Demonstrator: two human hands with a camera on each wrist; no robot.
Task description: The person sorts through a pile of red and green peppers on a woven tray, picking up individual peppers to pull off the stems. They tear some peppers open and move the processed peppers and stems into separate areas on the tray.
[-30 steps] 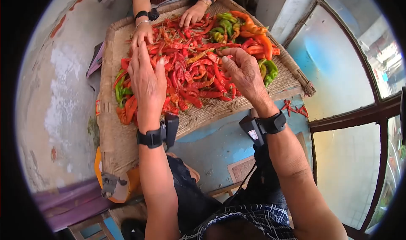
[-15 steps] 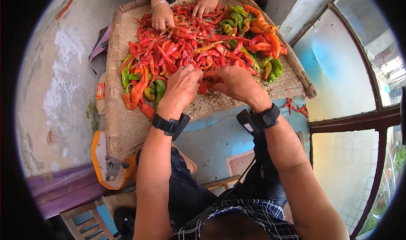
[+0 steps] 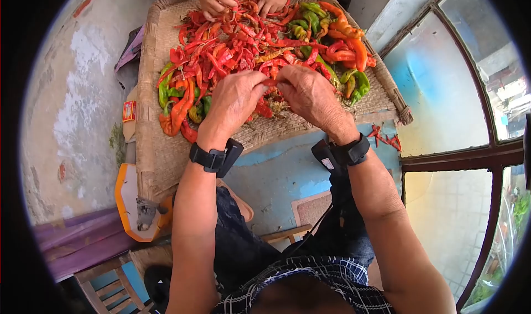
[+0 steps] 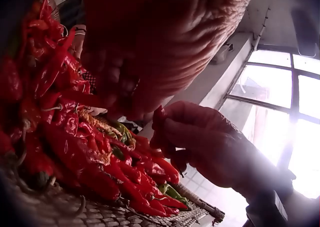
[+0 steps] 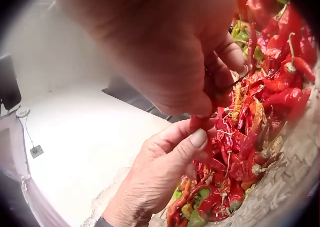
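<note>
Both hands meet over the near side of a heap of red chili peppers (image 3: pixel 227 54). My left hand (image 3: pixel 235 99) pinches one end of a red chili pepper (image 5: pixel 199 123) between thumb and fingers. The other end is in my right hand (image 3: pixel 316 95), fingertips close to the left ones. Much of this pepper is hidden by the fingers; in the right wrist view a thin dark stem (image 5: pixel 241 81) pokes out by the right fingers. Some heaped peppers look wrinkled and dry.
The heap lies on a woven tray (image 3: pixel 152 165) with a raised rim. Green peppers (image 3: pixel 359 88) and orange ones (image 3: pixel 345 29) lie at its right. Across the tray, another person's hands (image 3: pixel 215 1) work in the heap. A framed window (image 3: pixel 448 98) stands at the right, a wall at the left.
My hands were apart, the left one stretched over the heap. They came together low at its near side, then lifted slightly with a pepper between them. The other person's left-side hand shifted over the peppers.
</note>
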